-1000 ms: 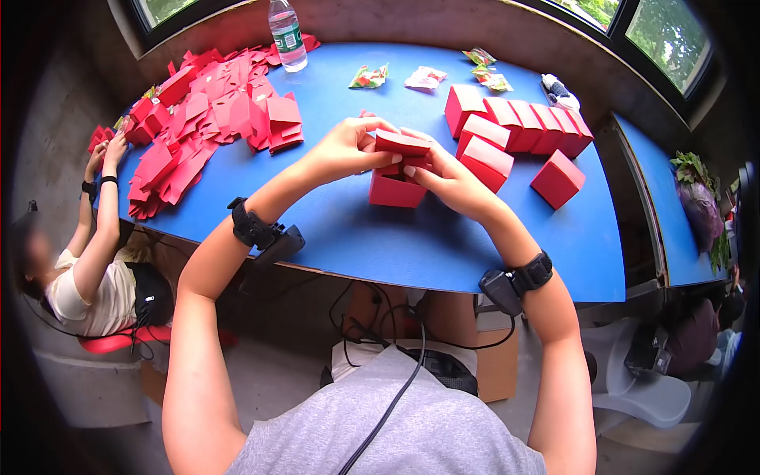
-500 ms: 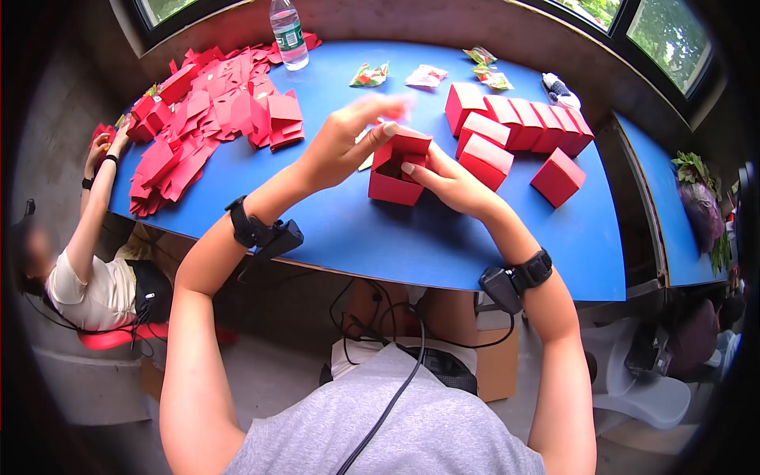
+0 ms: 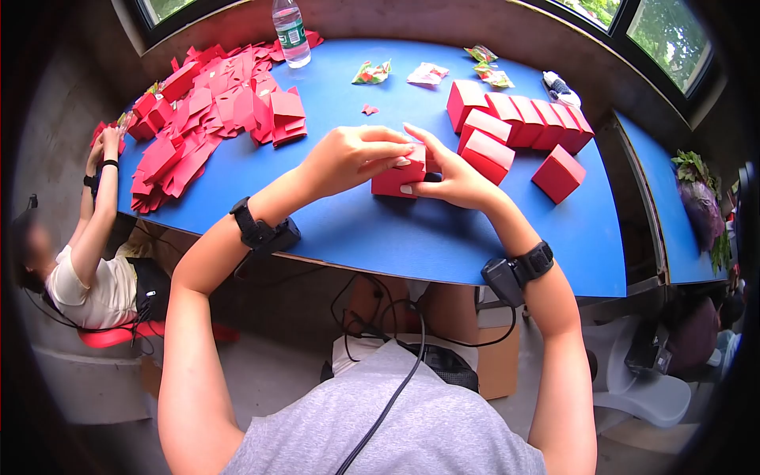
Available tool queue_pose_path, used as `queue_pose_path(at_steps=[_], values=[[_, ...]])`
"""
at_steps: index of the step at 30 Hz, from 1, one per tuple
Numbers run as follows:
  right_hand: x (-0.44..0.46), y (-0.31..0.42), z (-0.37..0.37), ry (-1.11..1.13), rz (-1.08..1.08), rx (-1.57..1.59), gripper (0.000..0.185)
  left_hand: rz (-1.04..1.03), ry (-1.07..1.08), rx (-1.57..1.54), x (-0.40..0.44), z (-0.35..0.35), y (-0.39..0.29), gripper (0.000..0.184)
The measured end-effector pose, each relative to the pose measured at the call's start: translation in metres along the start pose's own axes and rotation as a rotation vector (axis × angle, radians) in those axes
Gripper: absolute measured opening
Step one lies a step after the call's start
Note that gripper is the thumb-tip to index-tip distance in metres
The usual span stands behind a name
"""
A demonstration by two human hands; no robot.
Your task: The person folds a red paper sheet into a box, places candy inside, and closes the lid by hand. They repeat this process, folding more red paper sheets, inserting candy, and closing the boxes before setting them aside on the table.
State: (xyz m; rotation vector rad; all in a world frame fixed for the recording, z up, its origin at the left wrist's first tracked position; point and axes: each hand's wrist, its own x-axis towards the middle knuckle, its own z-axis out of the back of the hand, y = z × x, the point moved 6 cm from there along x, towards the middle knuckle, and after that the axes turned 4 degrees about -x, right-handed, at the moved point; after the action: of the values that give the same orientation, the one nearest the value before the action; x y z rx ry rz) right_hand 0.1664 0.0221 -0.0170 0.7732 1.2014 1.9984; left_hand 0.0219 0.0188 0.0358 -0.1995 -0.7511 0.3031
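In the head view, a small red cardboard box [image 3: 389, 186] is between my two hands, above the near middle of the blue table. My right hand [image 3: 453, 180] grips it from the right, thumb on the near side and fingers at the far side. Bent over the top from the left, my left hand [image 3: 352, 158] has its fingers pressed together on the upper panel. Those fingers hide part of the top, and the box's inside does not show. A small red paper scrap [image 3: 370, 109] lies just beyond my left hand.
Finished-looking red boxes [image 3: 526, 123] stand in a row at the right, with a single box [image 3: 559, 174] nearer. Flat red card pieces [image 3: 198, 119] are heaped at the left. A water bottle [image 3: 291, 36] and wrapped packets [image 3: 427, 74] stand behind. A co-worker [image 3: 95, 273] sits left.
The box's open top is now covered by a panel. My left hand has come down onto it from above and beyond. The red scrap now shows on the table.
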Motion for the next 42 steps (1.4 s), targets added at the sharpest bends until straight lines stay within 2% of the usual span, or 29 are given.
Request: queue_pose_path(at_steps=[3, 9, 11, 13, 16, 19, 21, 23, 24, 27, 29, 30, 33, 34, 35, 39, 40, 41, 42], values=[[0.0, -0.001, 0.0, -0.018, 0.003, -0.033, 0.091, 0.004, -0.042, 0.104, -0.002, -0.001, -0.004, 0.016], [0.001, -0.004, 0.0, -0.033, 0.046, -0.078, 0.091, 0.052, 0.085, 0.122, -0.005, -0.003, -0.007, 0.023], [0.002, -0.004, 0.001, -0.036, 0.068, -0.089, 0.092, 0.05, 0.215, 0.065, -0.01, -0.007, -0.014, 0.038], [0.001, -0.006, 0.001, -0.02, 0.017, -0.053, 0.096, 0.095, 0.215, 0.062, -0.018, -0.008, -0.007, 0.043], [0.002, -0.012, 0.0, -0.025, 0.041, -0.066, 0.099, 0.209, 0.17, 0.006, -0.017, 0.001, 0.004, 0.047], [0.002, -0.012, 0.005, -0.079, -0.012, -0.136, 0.098, 0.374, 0.067, -0.007, -0.007, 0.037, 0.028, 0.043], [0.004, -0.015, 0.005, -0.069, -0.028, -0.13, 0.094, 0.269, -0.082, 0.039, 0.0, 0.067, 0.064, 0.041], [0.004, -0.013, 0.003, -0.069, -0.019, -0.151, 0.088, 0.429, -0.137, 0.167, 0.015, 0.089, 0.085, 0.041], [0.005, -0.012, 0.003, -0.063, -0.011, -0.167, 0.085, 0.356, -0.207, 0.151, 0.027, 0.093, 0.087, 0.043], [0.002, -0.011, 0.003, -0.058, 0.017, -0.197, 0.075, 0.291, -0.052, -0.048, 0.059, 0.066, 0.089, 0.044], [0.001, -0.013, 0.003, -0.044, 0.03, -0.222, 0.067, 0.111, 0.054, -0.123, 0.083, 0.042, 0.058, 0.048], [0.0, -0.009, 0.002, -0.049, 0.053, -0.244, 0.058, 0.098, 0.05, -0.137, 0.093, 0.033, 0.046, 0.05], [0.001, -0.002, -0.002, -0.001, 0.105, -0.333, 0.054, -0.013, 0.021, -0.181, 0.128, 0.005, 0.012, 0.054], [0.002, -0.003, -0.002, -0.006, 0.17, -0.361, 0.053, -0.118, -0.009, -0.171, 0.14, -0.004, -0.002, 0.054], [0.001, -0.005, -0.002, -0.008, 0.163, -0.36, 0.053, -0.046, 0.083, -0.252, 0.149, -0.018, -0.007, 0.052], [-0.002, -0.003, -0.002, 0.024, 0.157, -0.333, 0.053, -0.137, 0.368, -0.487, 0.173, -0.071, -0.032, 0.04], [-0.002, -0.002, -0.002, 0.035, 0.146, -0.387, 0.054, -0.115, 0.407, -0.502, 0.172, -0.082, -0.038, 0.038], [-0.002, -0.002, -0.004, 0.046, 0.137, -0.439, 0.056, -0.217, 0.351, -0.43, 0.171, -0.096, -0.041, 0.037], [-0.004, -0.002, -0.004, 0.024, 0.142, -0.392, 0.052, -0.168, 0.438, -0.421, 0.168, -0.111, -0.043, 0.036]])
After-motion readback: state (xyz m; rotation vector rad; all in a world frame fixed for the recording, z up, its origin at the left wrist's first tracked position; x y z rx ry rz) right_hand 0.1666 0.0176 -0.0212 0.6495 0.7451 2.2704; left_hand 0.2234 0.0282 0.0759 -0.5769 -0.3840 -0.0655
